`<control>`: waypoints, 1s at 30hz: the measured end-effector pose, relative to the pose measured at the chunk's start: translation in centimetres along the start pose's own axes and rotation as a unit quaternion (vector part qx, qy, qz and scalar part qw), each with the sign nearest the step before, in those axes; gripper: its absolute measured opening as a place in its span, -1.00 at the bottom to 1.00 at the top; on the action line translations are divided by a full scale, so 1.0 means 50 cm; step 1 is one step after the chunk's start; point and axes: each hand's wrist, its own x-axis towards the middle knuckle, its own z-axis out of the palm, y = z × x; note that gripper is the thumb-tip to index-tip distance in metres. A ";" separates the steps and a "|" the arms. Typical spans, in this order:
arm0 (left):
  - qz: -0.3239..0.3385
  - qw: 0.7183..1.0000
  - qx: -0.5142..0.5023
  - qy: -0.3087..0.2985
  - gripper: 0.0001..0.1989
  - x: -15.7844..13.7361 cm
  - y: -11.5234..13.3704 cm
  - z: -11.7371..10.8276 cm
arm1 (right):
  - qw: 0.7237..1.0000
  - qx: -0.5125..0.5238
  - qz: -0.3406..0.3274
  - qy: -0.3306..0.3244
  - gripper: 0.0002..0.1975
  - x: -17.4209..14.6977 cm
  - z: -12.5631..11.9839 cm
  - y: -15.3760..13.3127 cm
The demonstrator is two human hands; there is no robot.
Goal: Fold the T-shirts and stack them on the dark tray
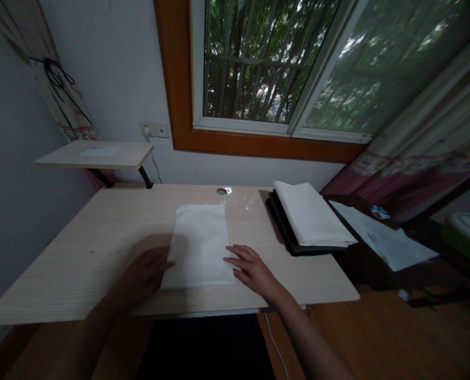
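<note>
A white rectangle that looks like folded cloth (201,245) lies flat on the desk in front of me. At its left edge rests my left hand (150,272), in shadow, with the thumb and a fingertip over the border. My right hand (253,270) touches the opposite edge, its fingers spread and lying nearly flat. Neither hand grips the cloth. To the right, a white folded pile (312,216) sits on top of black folded pieces (278,221).
The pale wooden desk (80,264) has a small raised shelf (128,155) at back left and a cable hole (221,191) near the wall. Beyond its right side, a white sheet (381,235) lies on a dark surface. A cable (274,343) hangs below the front edge.
</note>
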 end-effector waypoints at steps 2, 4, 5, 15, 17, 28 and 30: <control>0.010 1.000 -0.004 0.003 -0.41 -0.001 -0.002 0.001 | 1.000 0.011 -0.004 -0.009 -0.53 0.001 -0.003 0.002; 0.020 1.000 -0.006 0.000 -0.42 -0.001 -0.002 0.001 | 1.000 0.020 -0.003 -0.017 -0.57 0.002 -0.005 0.003; 0.023 1.000 -0.007 0.001 -0.42 -0.001 -0.001 0.001 | 0.999 0.025 0.000 -0.021 -0.60 0.002 -0.005 0.003; 0.074 0.997 -0.011 0.013 -0.50 0.000 0.017 0.004 | 0.996 0.090 0.009 -0.018 -0.79 0.008 -0.005 0.000; 0.082 0.996 -0.029 0.014 -0.55 0.002 0.019 0.011 | 0.993 0.120 0.011 -0.004 -0.79 0.009 -0.008 -0.003; -0.041 0.974 -0.222 0.033 -0.67 -0.006 0.068 -0.041 | 0.944 0.325 0.058 0.009 -0.57 0.025 -0.071 -0.061; -0.065 0.964 -0.255 0.043 -0.67 0.001 0.079 -0.064 | 0.929 0.363 0.077 0.009 -0.59 0.032 -0.089 -0.070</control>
